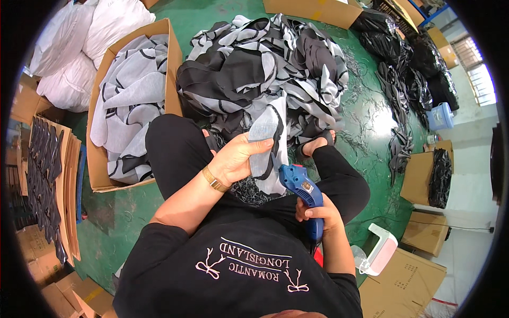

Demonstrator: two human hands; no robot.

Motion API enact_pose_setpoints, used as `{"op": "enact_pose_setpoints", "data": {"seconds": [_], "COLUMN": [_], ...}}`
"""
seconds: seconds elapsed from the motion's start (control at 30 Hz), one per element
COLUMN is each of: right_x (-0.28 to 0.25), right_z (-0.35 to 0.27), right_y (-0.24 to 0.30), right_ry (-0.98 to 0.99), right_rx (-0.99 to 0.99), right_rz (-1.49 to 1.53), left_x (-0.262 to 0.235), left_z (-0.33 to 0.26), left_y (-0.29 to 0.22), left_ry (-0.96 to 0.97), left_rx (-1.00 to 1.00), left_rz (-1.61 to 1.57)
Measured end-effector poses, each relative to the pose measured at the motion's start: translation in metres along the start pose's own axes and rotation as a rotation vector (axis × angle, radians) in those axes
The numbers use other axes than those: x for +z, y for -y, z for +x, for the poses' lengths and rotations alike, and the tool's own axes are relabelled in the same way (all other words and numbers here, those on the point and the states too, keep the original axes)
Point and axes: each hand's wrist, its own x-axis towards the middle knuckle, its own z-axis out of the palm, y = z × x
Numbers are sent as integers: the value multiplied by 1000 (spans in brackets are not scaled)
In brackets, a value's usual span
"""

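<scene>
My left hand [237, 157] grips a grey, sole-shaped fabric piece with a black edge [263, 139], held upright over my lap. My right hand [317, 213] is closed around the handle of a blue electric cutting tool [303, 190], whose tip sits against the lower edge of that piece. Just beyond my knees lies a big heap of similar grey, white and black cut pieces [260, 69]. Black trimmings [249, 190] lie in my lap under the piece.
A cardboard box [172, 58] at left holds grey and white pieces. White sacks [79, 42] lie behind it. Flat cardboard sheets [63, 180] lean at far left. Black material piles [419, 63] and more boxes [424, 175] stand at right on the green floor, plus a white container [379, 249].
</scene>
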Motion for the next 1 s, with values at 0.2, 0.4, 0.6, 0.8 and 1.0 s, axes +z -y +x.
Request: {"op": "enact_pose_setpoints", "data": {"seconds": [0.2,0.4,0.6,0.8,1.0], "right_x": [1,11,16,21,18], "right_z": [4,5,8,13,23], "right_y": [0,-1,0,1,-2], "right_ry": [23,18,58,87,117], "right_rx": [-15,-26,-18,-67,-132], "right_rz": [9,117,204,270,338], "left_x": [-6,2,6,12,8], "left_z": [-1,-6,-7,-10,-10], "left_y": [7,5,7,10,15], "left_ry": [16,36,5,6,66], "left_rx": [0,55,94,114,92], "left_rz": [30,29,110,136,105]}}
